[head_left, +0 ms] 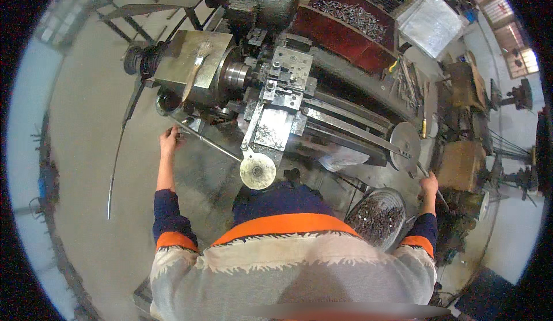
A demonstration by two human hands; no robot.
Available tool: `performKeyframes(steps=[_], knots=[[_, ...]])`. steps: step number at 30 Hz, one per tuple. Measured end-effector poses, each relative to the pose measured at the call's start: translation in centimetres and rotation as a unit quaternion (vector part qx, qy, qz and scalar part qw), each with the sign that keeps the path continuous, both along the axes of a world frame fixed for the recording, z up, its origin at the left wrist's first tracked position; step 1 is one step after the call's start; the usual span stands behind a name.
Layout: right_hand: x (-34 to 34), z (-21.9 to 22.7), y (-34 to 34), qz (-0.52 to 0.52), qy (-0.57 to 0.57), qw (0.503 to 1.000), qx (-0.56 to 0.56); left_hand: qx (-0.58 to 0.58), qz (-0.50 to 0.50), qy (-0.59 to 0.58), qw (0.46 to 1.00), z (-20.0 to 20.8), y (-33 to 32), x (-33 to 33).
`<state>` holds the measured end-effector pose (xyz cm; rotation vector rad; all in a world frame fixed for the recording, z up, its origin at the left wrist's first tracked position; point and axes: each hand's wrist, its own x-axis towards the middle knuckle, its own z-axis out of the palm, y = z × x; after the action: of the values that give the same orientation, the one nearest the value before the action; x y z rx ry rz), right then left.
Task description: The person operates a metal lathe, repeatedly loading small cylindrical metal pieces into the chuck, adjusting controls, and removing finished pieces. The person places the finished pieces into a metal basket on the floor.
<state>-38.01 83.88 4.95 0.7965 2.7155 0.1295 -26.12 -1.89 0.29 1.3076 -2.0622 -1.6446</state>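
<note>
A metal lathe with a grey headstock (193, 56) stands in front of me, its chuck (237, 74) facing the tool slide (291, 70). My left hand (169, 141) is at the near side of the headstock, just below a long steel rod (212, 143). Its fingers are curled together, and whatever they hold is too small to make out. Far to the right, my right hand (428, 185) grips a thin metal lever (442, 199) beside a round disc (405, 147) at the lathe's end. Another round plate (257, 171) sits at the front of the slide, close to my body.
A brush (196, 73) lies on the headstock. Behind the lathe, a red tray (345, 40) holds many small metal pieces. A round basin (397, 200) of dark metal parts is at my lower right. Hand tools (410, 85) lie at the bench's right end; other machines (464, 165) stand beyond.
</note>
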Motion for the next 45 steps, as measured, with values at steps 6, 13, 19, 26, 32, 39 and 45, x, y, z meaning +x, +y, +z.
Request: performKeyframes(steps=[6,13,19,26,32,39,45], knots=[[-0.6,-3.1,4.2,0.032,-0.054,0.998,0.011,0.009,-0.005,-0.026,1.000,-0.8,1.2,-2.2],[3.3,-8.8,7.8,0.041,-0.016,0.999,-0.017,0.017,0.038,-0.021,0.999,-3.0,0.3,-3.4],[7.9,-7.3,0.6,-0.067,0.008,0.996,-0.053,0.066,0.191,0.127,0.971,-1.2,5.6,-4.7],[11.8,-7.7,-1.9,-0.144,0.000,0.986,-0.088,0.058,0.236,0.164,0.956,-6.5,2.0,-5.2],[11.8,-8.3,-1.8,-0.164,-0.007,0.982,-0.096,0.077,0.247,0.187,0.948,-5.1,3.1,-6.0],[12.4,-7.5,-3.6,-0.191,0.046,0.979,-0.058,0.002,0.231,0.080,0.970,-2.2,5.4,-6.5],[12.0,-7.3,-3.7,-0.191,0.031,0.978,-0.079,0.035,0.236,0.143,0.960,-6.1,2.4,-5.7]])
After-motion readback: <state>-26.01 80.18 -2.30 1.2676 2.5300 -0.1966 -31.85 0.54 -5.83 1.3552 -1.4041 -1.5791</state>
